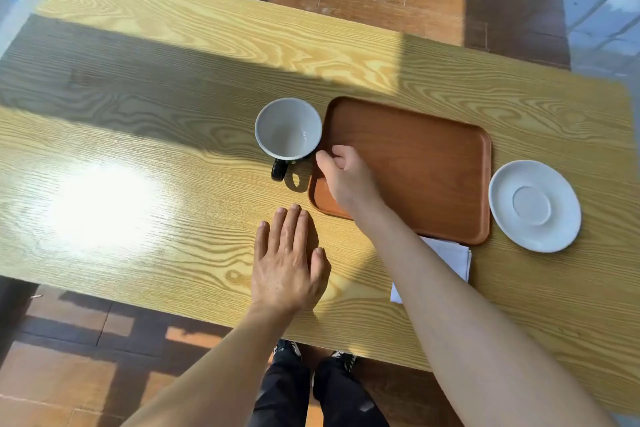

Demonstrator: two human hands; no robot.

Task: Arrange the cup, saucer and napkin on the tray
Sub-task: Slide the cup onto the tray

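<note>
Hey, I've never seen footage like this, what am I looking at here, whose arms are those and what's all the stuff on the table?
There is only one picture, and no machine in it. The camera sits on a person's head and looks forward and down, so the two bare arms coming in from the bottom are that person's own; their dark trousers and shoes show below the table edge.

On the wooden table lies an empty brown tray. Left of it stands a cup, white inside, with a dark handle, upright and empty. Right of the tray is a white saucer. A white napkin lies at the tray's near edge, partly hidden by the right forearm.

The left hand lies flat on the table, holding nothing. The right hand is over the tray's left edge, its fingers curled close to the cup; whether it touches anything I cannot tell.
</note>
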